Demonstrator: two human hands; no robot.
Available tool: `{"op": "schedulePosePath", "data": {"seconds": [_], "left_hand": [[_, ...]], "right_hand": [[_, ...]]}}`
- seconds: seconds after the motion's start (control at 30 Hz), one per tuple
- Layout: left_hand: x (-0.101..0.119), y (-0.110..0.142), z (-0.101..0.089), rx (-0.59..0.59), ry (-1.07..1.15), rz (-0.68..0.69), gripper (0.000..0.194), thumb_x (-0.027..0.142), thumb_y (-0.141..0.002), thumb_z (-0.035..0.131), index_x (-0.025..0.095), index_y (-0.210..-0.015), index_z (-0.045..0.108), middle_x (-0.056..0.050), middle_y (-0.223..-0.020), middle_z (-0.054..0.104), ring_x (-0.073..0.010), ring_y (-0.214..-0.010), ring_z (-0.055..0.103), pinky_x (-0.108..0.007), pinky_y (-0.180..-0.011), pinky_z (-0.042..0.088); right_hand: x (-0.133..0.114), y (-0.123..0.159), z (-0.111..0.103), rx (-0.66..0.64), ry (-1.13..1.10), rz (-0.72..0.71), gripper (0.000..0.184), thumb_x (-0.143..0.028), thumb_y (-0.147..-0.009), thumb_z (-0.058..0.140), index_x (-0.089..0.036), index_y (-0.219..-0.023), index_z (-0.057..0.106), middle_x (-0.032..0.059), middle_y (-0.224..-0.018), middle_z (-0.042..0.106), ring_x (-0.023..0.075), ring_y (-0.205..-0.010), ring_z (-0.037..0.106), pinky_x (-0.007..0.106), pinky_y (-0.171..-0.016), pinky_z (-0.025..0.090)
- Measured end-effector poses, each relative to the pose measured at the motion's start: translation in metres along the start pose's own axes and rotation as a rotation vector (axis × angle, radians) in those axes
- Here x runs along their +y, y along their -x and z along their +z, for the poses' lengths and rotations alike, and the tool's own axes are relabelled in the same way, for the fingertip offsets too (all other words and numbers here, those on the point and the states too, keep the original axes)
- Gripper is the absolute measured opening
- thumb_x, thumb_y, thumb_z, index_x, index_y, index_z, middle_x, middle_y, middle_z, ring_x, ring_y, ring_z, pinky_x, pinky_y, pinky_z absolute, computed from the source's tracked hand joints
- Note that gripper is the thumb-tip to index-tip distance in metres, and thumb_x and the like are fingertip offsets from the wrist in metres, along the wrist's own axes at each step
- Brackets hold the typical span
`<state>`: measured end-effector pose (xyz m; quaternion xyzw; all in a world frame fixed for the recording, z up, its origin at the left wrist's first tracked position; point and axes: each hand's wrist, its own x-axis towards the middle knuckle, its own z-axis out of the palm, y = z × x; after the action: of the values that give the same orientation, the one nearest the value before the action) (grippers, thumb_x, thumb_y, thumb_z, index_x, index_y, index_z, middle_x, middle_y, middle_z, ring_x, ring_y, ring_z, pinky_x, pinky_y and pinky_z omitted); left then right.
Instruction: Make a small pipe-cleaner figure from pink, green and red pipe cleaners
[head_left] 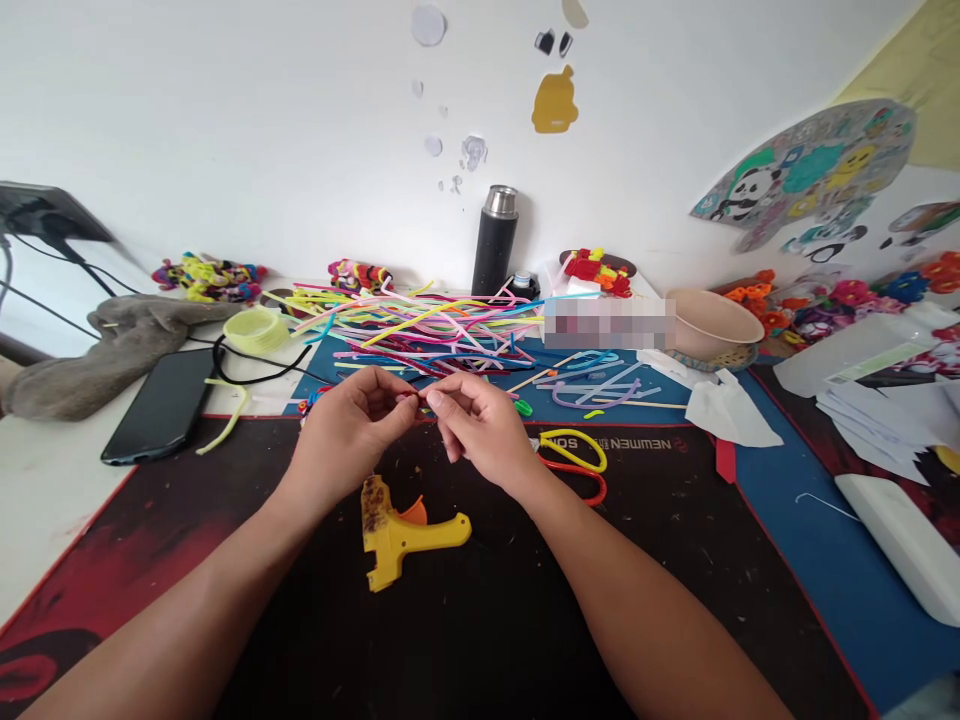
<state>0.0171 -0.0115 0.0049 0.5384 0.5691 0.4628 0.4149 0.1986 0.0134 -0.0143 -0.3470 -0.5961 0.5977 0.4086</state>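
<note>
My left hand (349,420) and my right hand (476,415) meet at the far part of the black mat, thumbs and forefingers pinched together. Between the fingertips shows a small dark red piece (407,396), mostly covered, so its kind is unclear. Just beyond the hands lies a heap of coloured pipe cleaners (420,325). A yellow glue gun (390,535) with an orange trigger rests on the mat below my hands. Scissors (574,465) with yellow and red handles lie beside my right wrist, their blades partly hidden.
A dark phone (161,408) and a light green coil (256,330) lie on the left. A black thermos (495,242) stands against the wall. Toward the right are a beige bowl (716,325), white tissue (731,410), a white box-like object (896,545) and fuzzy flowers (855,293).
</note>
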Motion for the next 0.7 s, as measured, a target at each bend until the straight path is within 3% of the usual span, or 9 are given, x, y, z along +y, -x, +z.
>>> {"op": "schedulePosePath", "data": {"seconds": [0.2,0.37,0.57,0.7], "left_hand": [[0.0033,0.0034,0.0020,-0.020,-0.067,0.054,0.033,0.050,-0.082,0.082,0.021,-0.088,0.067,-0.003,-0.083,0.076,-0.0225,-0.079,0.074,-0.031,-0.071,0.057],[0.0034,0.0015,-0.0004,-0.075,0.106,-0.007,0.038,0.052,-0.081,0.087,0.021,-0.089,0.068,-0.004,-0.084,0.079,-0.0234,-0.080,0.077,-0.035,-0.077,0.062],[0.0020,-0.0007,0.0026,-0.102,0.346,-0.135,0.046,0.054,-0.071,0.097,0.020,-0.088,0.071,-0.004,-0.081,0.080,-0.0230,-0.077,0.079,-0.037,-0.080,0.066],[-0.0007,-0.0012,0.0059,-0.121,0.385,-0.150,0.048,0.054,-0.072,0.097,0.021,-0.096,0.072,-0.004,-0.086,0.082,-0.0221,-0.076,0.080,-0.038,-0.083,0.067]], "right_hand": [[0.0015,-0.0028,-0.0022,-0.020,-0.058,0.056,0.026,-0.046,-0.095,0.073,-0.023,-0.101,0.062,-0.0099,-0.053,0.057,0.0102,-0.041,0.053,0.020,-0.043,0.036],[-0.0001,-0.0021,-0.0033,-0.030,-0.056,0.078,0.029,-0.046,-0.093,0.077,-0.024,-0.103,0.060,-0.0107,-0.054,0.057,0.0099,-0.041,0.053,0.020,-0.043,0.035],[0.0000,-0.0014,-0.0044,-0.022,-0.006,0.042,0.026,-0.044,-0.099,0.068,-0.022,-0.113,0.066,-0.0084,-0.061,0.060,0.0097,-0.044,0.055,0.021,-0.044,0.038],[0.0033,-0.0015,-0.0045,0.014,0.034,0.016,0.027,-0.047,-0.099,0.067,-0.021,-0.109,0.067,-0.0091,-0.058,0.058,0.0095,-0.043,0.054,0.021,-0.045,0.039]]}}
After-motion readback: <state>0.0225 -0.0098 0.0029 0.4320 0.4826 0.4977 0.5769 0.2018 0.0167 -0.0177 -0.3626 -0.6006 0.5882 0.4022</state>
